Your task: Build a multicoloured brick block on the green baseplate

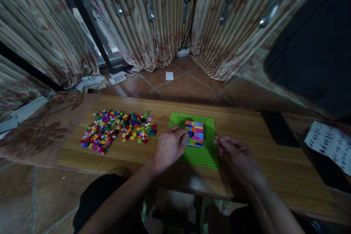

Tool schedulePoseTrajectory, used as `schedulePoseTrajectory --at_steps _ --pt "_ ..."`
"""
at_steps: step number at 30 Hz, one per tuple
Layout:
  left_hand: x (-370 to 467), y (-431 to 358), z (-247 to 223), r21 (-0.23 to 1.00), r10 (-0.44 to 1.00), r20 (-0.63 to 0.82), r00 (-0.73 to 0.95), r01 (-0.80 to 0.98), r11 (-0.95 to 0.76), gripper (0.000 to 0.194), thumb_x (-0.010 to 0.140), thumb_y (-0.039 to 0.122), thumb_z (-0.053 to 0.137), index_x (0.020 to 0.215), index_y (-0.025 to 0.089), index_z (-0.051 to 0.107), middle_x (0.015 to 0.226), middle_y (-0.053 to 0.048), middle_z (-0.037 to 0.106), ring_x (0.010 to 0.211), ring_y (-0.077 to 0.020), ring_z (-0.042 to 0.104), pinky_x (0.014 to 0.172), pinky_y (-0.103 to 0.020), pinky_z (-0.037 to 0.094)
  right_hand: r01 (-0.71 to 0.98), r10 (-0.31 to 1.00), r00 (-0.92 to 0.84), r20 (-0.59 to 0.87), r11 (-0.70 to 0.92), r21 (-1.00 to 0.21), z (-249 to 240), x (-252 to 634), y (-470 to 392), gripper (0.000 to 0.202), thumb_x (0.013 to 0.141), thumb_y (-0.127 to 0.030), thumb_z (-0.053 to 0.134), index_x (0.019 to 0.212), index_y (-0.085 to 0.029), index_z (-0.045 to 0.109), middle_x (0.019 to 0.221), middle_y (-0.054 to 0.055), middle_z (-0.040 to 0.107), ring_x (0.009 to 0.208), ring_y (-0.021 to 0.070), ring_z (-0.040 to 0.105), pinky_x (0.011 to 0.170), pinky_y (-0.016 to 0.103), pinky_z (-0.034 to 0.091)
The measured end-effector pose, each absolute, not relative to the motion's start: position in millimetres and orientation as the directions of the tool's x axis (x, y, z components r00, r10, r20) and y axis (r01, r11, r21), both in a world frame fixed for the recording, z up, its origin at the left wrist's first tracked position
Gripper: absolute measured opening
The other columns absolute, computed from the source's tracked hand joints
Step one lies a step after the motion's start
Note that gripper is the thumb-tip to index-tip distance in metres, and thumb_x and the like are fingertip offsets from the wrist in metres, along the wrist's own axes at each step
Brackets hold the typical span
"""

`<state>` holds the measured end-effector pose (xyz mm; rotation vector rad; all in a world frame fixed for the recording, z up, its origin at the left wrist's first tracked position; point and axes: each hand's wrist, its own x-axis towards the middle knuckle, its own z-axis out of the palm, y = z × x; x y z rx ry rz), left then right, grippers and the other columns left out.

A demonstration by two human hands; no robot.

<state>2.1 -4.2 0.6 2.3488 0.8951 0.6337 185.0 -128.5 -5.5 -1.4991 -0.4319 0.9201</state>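
Observation:
A green studded baseplate (207, 155) lies on the wooden board in front of me. On it sits a roughly rectangular block of multicoloured toy bricks (197, 130), with a dark gap towards its left side. My left hand (170, 145) is closed, thumb and forefinger pinched at the block's left edge; whatever is between the fingertips is hidden. Just off the plate's right edge hovers my right hand (237, 155), its fingers curled together against the thumb. I cannot make out anything in its grasp.
Loose small bricks (102, 126) are spread over the left of the wooden board (164, 105). A black flat object (280, 128) and a printed sheet (330, 142) lie at the right. Beyond are a tiled floor (192, 80) and striped curtains (161, 33).

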Motion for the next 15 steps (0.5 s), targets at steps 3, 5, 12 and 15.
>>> schedulePoseTrajectory --at_steps 3,5,12,15 --pt "4.1 -2.7 3.1 0.682 0.739 0.237 0.631 0.434 -0.589 0.020 0.092 0.025 0.048 0.090 0.020 0.067 0.085 -0.003 0.067 0.078 -0.0146 0.061 0.073 -0.025 0.045 -0.255 0.737 0.610 -0.291 -0.166 -0.953 -4.4 184.6 -128.3 0.028 0.065 -0.047 0.080 0.078 -0.023 0.073 0.073 0.001 0.065 0.061 0.0116 0.046 0.055 0.025 0.037" --pt "7.4 -1.4 4.2 0.710 0.783 0.235 0.575 0.449 -0.543 0.017 0.091 0.025 0.051 0.088 0.020 0.067 0.084 -0.003 0.066 0.078 -0.0145 0.061 0.073 -0.025 0.045 -0.245 0.741 0.606 -0.288 -0.170 -0.955 -3.7 184.2 -128.2 0.029 0.065 -0.048 0.079 0.079 -0.023 0.073 0.074 0.001 0.065 0.060 0.0114 0.045 0.055 0.025 0.037" --pt "19.3 4.5 -1.2 0.797 0.889 0.169 0.427 0.471 -0.377 0.024 0.081 0.036 0.065 0.096 0.017 0.064 0.094 -0.005 0.064 0.085 -0.0170 0.061 0.076 -0.030 0.048 -0.225 0.752 0.591 -0.294 -0.196 -0.954 -3.4 183.2 -128.0 0.034 0.062 -0.050 0.080 0.077 -0.020 0.074 0.069 0.001 0.064 0.058 0.0103 0.045 0.055 0.025 0.036" --pt "20.6 5.2 -5.4 0.801 0.888 0.162 0.431 0.468 -0.373 0.029 0.078 0.037 0.068 0.098 0.017 0.064 0.098 -0.006 0.064 0.090 -0.0184 0.060 0.080 -0.032 0.049 -0.214 0.754 0.587 -0.293 -0.205 -0.955 -5.2 183.2 -128.3 0.032 0.065 -0.049 0.079 0.078 -0.020 0.074 0.071 0.002 0.065 0.058 0.0101 0.045 0.055 0.024 0.036"
